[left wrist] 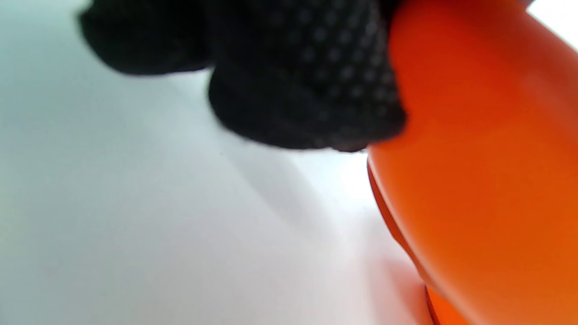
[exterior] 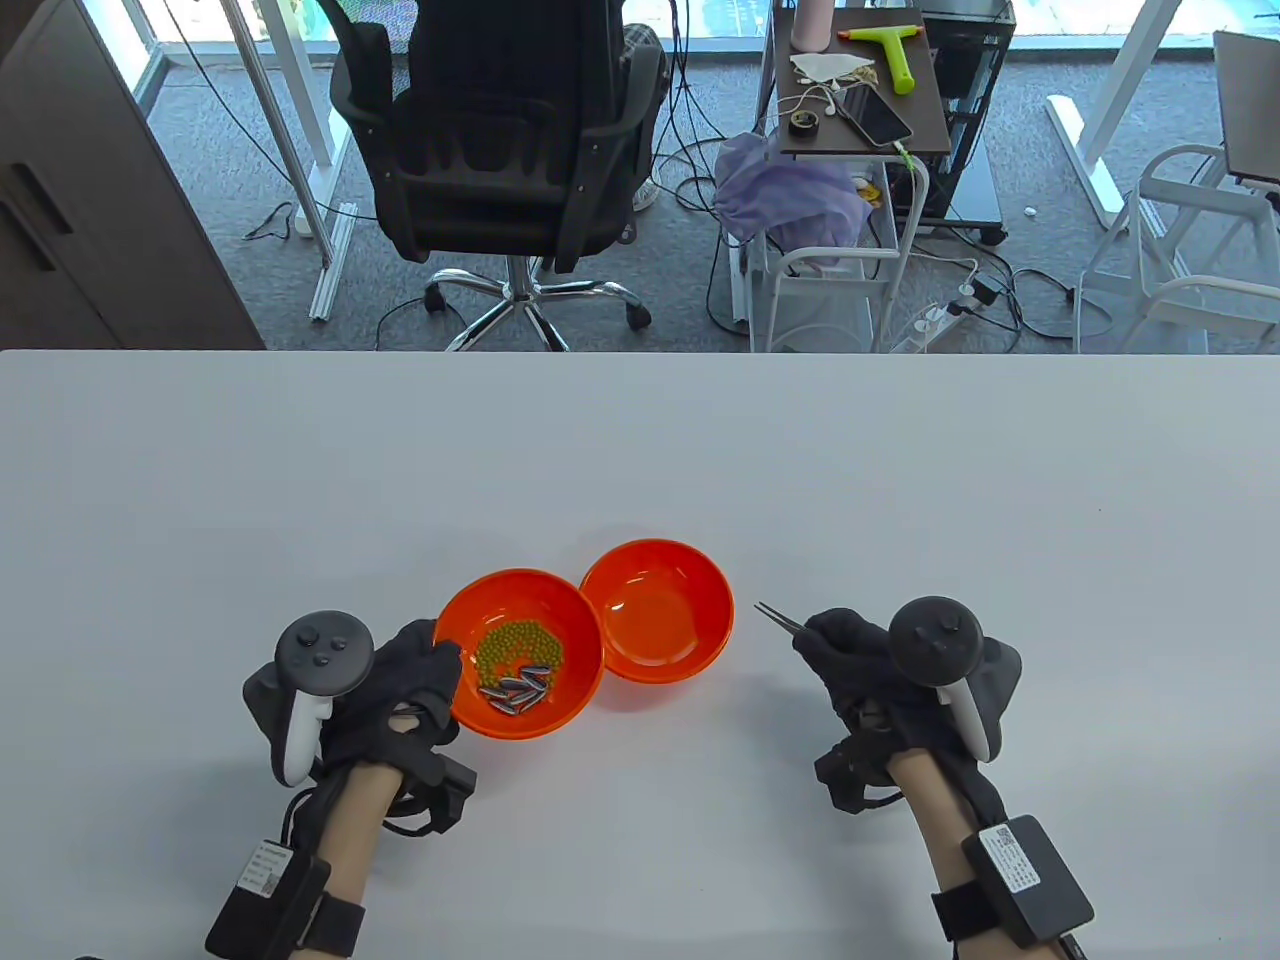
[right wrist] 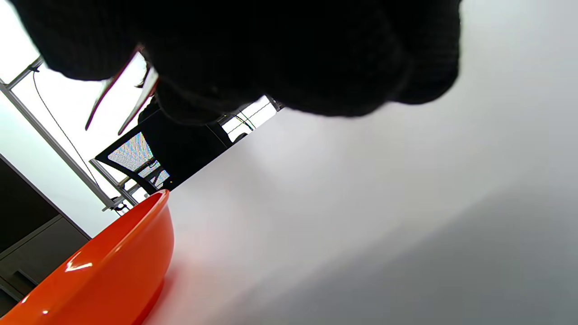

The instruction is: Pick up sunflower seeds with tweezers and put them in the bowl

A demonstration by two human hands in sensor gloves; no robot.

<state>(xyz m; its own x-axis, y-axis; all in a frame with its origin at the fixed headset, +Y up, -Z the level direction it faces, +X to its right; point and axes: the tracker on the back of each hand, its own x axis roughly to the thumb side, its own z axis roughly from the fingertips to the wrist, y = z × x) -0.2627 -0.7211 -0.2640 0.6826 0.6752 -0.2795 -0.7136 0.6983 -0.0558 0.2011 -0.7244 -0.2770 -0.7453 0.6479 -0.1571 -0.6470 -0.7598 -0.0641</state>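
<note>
Two orange bowls stand side by side on the white table. The left bowl [exterior: 470,610] holds green peas [exterior: 517,644] and several striped sunflower seeds [exterior: 516,691]. The right bowl [exterior: 700,590] is empty. My left hand [exterior: 420,672] grips the left bowl's near-left rim; its outer wall fills the left wrist view [left wrist: 474,158]. My right hand [exterior: 850,645] holds thin metal tweezers [exterior: 775,615] just right of the empty bowl, tips pointing at it. In the right wrist view the tweezers [right wrist: 119,101] stick out from my fingers with the tips slightly apart and empty, above the empty bowl [right wrist: 104,266].
The white table [exterior: 640,460] stretches wide around the bowls. Beyond its far edge stand a black office chair [exterior: 500,130], a small cart with a phone and tools [exterior: 860,90], and cables on the carpet.
</note>
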